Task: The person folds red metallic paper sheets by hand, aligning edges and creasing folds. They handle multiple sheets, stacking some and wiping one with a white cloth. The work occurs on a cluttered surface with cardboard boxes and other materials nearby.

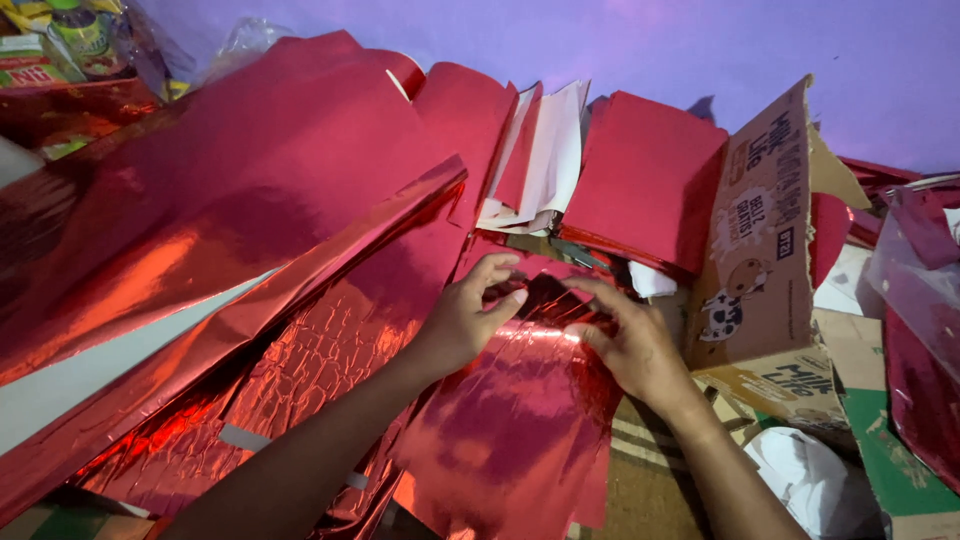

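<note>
A crinkled sheet of shiny red foil paper (510,420) lies in front of me. My left hand (468,315) pinches its top edge from the left with thumb and fingers. My right hand (628,340) presses and pinches the same top edge from the right. Both hands meet over a dark folded part of the sheet near the middle of the view. Under and left of it lies another wrinkled red foil sheet (320,350).
Large red foil sheets (250,180) are heaped at the left, white backing showing in places. A stack of red and white sheets (640,180) leans at the back. An open cardboard box (760,260) stands at the right, with a plastic bag (920,300) beyond it.
</note>
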